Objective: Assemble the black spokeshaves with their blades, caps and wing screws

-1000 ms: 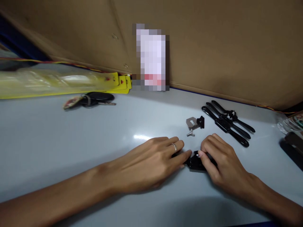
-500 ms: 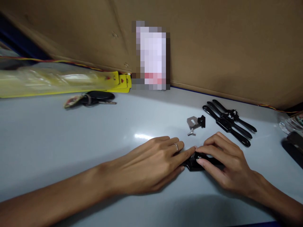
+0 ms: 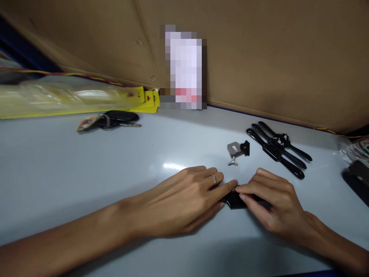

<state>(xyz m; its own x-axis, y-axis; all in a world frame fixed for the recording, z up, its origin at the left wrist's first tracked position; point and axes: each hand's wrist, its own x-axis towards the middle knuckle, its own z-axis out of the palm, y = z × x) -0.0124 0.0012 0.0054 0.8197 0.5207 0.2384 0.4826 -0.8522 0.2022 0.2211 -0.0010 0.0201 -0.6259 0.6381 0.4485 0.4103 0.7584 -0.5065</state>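
On the table lies a black spokeshave (image 3: 238, 202), flat under both hands. My left hand (image 3: 196, 198), with a ring on one finger, is closed over its left handle, the index finger reaching to the body's top edge. My right hand (image 3: 276, 202) pinches thumb and index finger together at the middle of the body, on a small metal screw now mostly covered by the fingertips. The right handle is hidden under that hand. Just beyond lie a steel blade (image 3: 233, 147), a black cap piece (image 3: 245, 148) and a silver wing screw (image 3: 233, 161).
Three more black spokeshaves (image 3: 276, 152) lie side by side at the back right. A bunch of keys (image 3: 109, 120) and yellow packs in clear plastic (image 3: 86, 100) are at the back left. A cardboard wall (image 3: 273, 57) bounds the table; a dark object (image 3: 357, 181) sits far right.
The right-hand fingers have drawn in and turned over the screw, covering the shiny metal seen before. My left hand and the spokeshave stay in place.
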